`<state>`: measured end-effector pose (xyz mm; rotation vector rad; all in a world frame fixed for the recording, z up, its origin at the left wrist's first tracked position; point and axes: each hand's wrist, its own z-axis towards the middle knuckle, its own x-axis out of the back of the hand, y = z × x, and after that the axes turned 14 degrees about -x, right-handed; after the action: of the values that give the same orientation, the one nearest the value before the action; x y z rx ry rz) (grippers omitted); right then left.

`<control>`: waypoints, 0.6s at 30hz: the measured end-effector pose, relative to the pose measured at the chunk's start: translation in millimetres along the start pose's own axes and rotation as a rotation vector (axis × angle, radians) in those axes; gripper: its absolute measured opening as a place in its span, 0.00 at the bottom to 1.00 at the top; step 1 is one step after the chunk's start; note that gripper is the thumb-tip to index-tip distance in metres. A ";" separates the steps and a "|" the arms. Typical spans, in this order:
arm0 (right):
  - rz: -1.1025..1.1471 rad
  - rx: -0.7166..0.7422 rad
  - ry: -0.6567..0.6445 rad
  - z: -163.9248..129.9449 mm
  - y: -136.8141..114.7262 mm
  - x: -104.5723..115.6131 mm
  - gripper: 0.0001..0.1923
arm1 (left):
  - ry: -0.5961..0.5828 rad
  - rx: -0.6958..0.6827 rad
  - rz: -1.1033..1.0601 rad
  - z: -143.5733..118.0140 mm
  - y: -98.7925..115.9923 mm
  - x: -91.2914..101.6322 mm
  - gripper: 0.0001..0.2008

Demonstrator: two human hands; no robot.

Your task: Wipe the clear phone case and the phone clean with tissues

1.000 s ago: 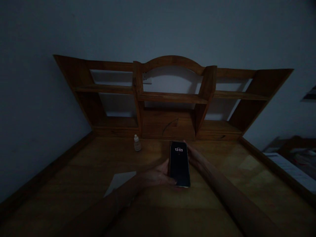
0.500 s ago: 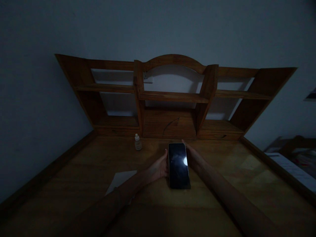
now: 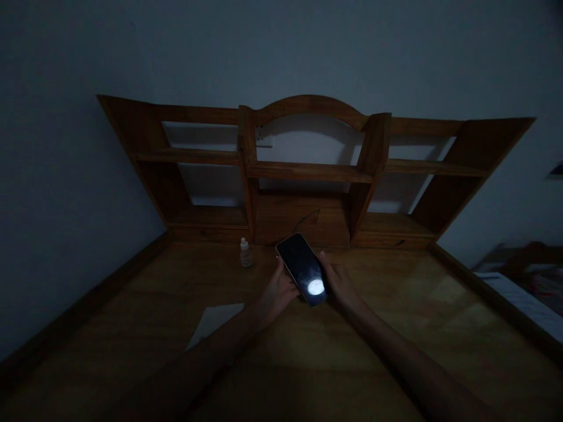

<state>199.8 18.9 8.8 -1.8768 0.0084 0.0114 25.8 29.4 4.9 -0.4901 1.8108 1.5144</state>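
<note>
Can make out a small white-capped bottle (image 3: pixel 246 256) upright on the worktop (image 3: pixel 387 334), way too dim to tell the contents. Got a phone (image 3: pixel 299 264) slanted between, held along its left edge in a curled left-hand grip (image 3: pixel 275 296), right up against the right-hand grip (image 3: pixel 342 288) too, can't tell how closed there.

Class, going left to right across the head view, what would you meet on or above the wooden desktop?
Flat white sheet → small white-capped bottle → left hand → rectangular black glossy-screened phone → right hand.
</note>
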 end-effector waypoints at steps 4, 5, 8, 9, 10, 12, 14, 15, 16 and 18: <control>-0.176 0.070 0.085 -2.0 10.4 -5.9 0.34 | 0.037 -0.039 0.062 4.0 11.4 1.6 0.24; -0.177 0.064 0.102 -1.3 10.9 -6.6 0.33 | 0.019 -0.028 0.082 5.4 14.8 2.7 0.26; -0.169 0.062 0.120 1.3 8.0 -6.1 0.32 | 0.014 0.017 0.138 10.4 25.0 6.6 0.37; -0.167 0.065 0.118 1.8 6.4 -5.6 0.32 | 0.023 0.022 0.153 12.1 27.9 8.1 0.38; -0.167 0.066 0.116 2.2 5.0 -5.1 0.31 | 0.027 0.022 0.168 13.5 30.3 9.5 0.38; -0.167 0.064 0.108 2.3 3.3 -4.5 0.32 | 0.022 0.025 0.188 15.3 33.3 12.0 0.36; -0.166 0.062 0.105 2.3 3.2 -4.0 0.32 | 0.000 0.026 0.185 15.3 34.7 13.5 0.34; -0.164 0.062 0.105 2.3 3.4 -3.6 0.32 | -0.010 0.023 0.177 14.8 35.2 13.7 0.33; -0.161 0.061 0.104 2.4 3.7 -3.1 0.31 | -0.019 0.021 0.170 14.1 35.6 13.6 0.33; -0.155 0.057 0.097 2.6 3.9 -2.0 0.31 | -0.033 0.018 0.159 12.7 36.3 12.6 0.32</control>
<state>197.8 20.2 4.4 -1.8154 -0.0699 -0.1846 -4.1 52.1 20.0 -0.3169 1.8730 1.6007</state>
